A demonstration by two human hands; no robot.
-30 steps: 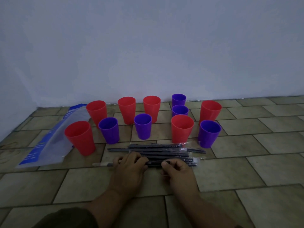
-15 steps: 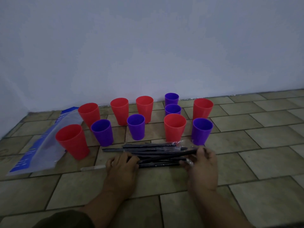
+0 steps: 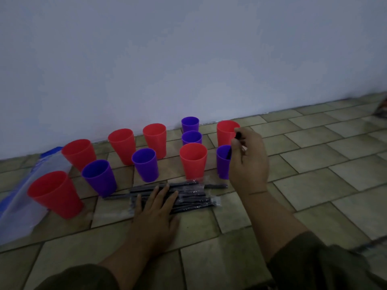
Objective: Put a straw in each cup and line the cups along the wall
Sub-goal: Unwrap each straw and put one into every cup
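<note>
Head view: the right hand [image 3: 249,160] pinches a black straw [image 3: 238,136] between thumb and fingers. The straw is tilted, its lower end inside the purple cup [image 3: 222,164] at the right end of the front row.

The left hand [image 3: 156,208] lies flat, fingers straight and spread, on the pile of straws [image 3: 192,198] on the tiled floor [image 3: 314,185].

Ten red and purple cups stand upright in a loose group near the wall [image 3: 188,59], not in one line.

A plastic bag [image 3: 23,201] lies at the far left, touching the nearest red cup [image 3: 54,195].
</note>
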